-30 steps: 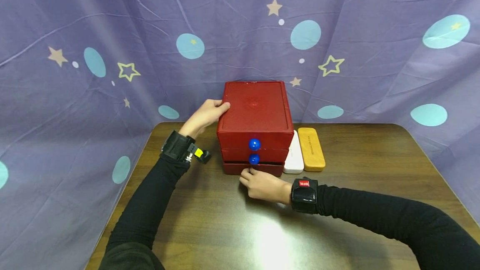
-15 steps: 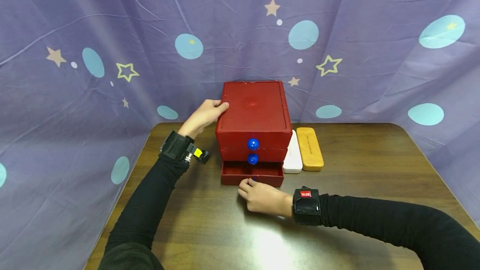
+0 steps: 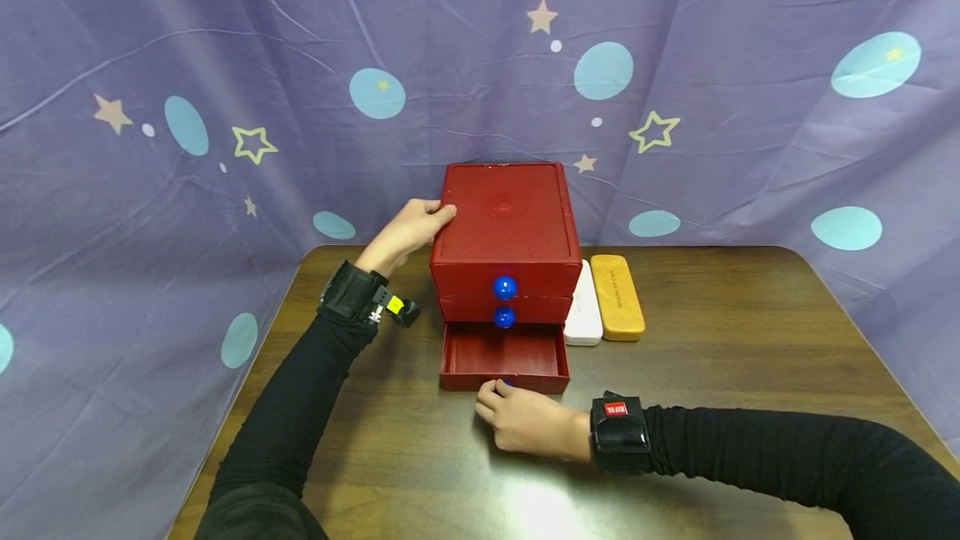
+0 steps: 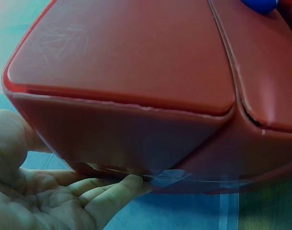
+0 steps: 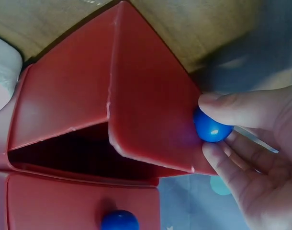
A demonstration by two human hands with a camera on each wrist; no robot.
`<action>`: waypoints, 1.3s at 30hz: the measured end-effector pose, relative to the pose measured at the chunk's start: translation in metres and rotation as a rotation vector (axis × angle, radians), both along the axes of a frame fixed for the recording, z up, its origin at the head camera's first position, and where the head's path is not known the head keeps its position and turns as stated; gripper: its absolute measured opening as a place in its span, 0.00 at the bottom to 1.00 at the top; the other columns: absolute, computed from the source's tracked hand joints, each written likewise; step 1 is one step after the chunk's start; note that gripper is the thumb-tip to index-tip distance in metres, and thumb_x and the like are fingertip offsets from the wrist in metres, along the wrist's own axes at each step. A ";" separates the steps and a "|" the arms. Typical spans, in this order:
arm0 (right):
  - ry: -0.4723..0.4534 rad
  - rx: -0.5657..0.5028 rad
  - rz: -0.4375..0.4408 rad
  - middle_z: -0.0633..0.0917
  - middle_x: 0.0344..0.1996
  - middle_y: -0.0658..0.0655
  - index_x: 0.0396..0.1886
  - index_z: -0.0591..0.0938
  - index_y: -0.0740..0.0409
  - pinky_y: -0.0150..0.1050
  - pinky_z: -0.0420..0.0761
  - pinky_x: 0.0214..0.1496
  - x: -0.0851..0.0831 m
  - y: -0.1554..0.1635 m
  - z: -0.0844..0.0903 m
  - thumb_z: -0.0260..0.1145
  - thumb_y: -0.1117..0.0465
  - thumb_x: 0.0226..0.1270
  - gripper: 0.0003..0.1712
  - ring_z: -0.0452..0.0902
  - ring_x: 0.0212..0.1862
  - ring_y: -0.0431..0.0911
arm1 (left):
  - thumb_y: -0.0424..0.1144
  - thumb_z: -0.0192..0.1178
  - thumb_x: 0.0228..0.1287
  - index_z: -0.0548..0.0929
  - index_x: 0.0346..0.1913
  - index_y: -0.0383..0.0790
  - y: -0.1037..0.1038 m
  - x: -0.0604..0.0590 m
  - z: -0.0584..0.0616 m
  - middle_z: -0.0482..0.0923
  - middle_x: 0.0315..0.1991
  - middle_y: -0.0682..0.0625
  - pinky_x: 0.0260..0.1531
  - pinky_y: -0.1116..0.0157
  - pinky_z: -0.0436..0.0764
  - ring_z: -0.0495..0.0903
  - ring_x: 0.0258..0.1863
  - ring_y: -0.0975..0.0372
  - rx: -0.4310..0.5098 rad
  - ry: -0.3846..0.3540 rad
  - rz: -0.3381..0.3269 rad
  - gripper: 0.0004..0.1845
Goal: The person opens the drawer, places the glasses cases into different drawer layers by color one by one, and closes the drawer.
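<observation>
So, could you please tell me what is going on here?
A person's right grip pinches the blue knob of the bottom drawer, which stands open toward the person. The left grip rests at the left edge of the red cabinet, with its thumb on top. The top drawer and middle drawer are closed. On the table, just right of the cabinet, lie a white case and, beyond it, a yellow case.
</observation>
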State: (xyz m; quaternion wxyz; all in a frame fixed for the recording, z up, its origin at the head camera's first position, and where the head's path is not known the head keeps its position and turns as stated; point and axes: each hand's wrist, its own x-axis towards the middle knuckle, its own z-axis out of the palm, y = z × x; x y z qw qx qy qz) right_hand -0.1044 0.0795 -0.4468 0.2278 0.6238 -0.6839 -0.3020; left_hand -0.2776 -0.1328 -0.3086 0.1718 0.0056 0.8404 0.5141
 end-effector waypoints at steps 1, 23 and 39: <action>0.000 -0.002 0.003 0.82 0.38 0.50 0.30 0.89 0.37 0.36 0.83 0.51 0.002 0.000 0.000 0.65 0.48 0.69 0.10 0.77 0.46 0.47 | 0.47 0.49 0.80 0.63 0.77 0.33 0.000 0.000 0.000 0.74 0.68 0.38 0.69 0.54 0.75 0.79 0.63 0.51 -0.001 -0.002 0.002 0.31; -0.013 -0.055 0.047 0.81 0.36 0.50 0.27 0.88 0.34 0.38 0.81 0.48 0.027 0.003 0.000 0.61 0.45 0.68 0.12 0.77 0.45 0.47 | 0.47 0.49 0.80 0.70 0.74 0.34 0.000 0.002 -0.001 0.80 0.54 0.43 0.70 0.57 0.71 0.78 0.52 0.58 0.001 0.008 0.003 0.28; -0.030 -0.042 0.064 0.81 0.37 0.50 0.28 0.88 0.34 0.37 0.82 0.49 0.044 0.006 0.000 0.61 0.45 0.69 0.12 0.78 0.45 0.47 | 0.46 0.49 0.81 0.72 0.71 0.34 0.000 0.002 -0.001 0.80 0.51 0.44 0.63 0.59 0.77 0.80 0.48 0.60 0.019 0.008 0.002 0.26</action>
